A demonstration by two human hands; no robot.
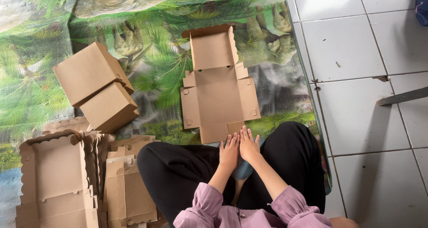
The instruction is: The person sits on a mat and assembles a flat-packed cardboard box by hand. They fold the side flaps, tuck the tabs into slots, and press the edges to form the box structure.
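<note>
Cardboard blank (219,99), die-cut and unfolded, lies flat on the printed mat (151,63) directly at 12 o'clock from my knees, with its scalloped lid panel pointing away from me and its short front flap toward me. This orientation puts the nearest flap within reach without leaning.

My left hand (228,151) and right hand (248,144) rest side by side at the 6 o'clock edge of the blank. Fingers of both hands are extended, flat and close together, clamped on nothing. The fingertips (244,131) of the right hand touch the near flap; those of the left hand lie just beside it, and I cannot tell whether they make contact. Palms face down, which suits pressing along a crease rather than gripping.

Two assembled boxes (96,83), closed, sit at 10 o'clock, one leaning against the other, well apart from the blank so the folding area is not crowded.

A stack of flat blanks (60,179) sits at 8 o'clock, just beside my left knee, with further flat pieces (127,188) touching my leg. Supply is thus on the left side, within arm's reach.

White floor tiles (370,103) lie at 3 o'clock, beyond the mat edge.
</note>
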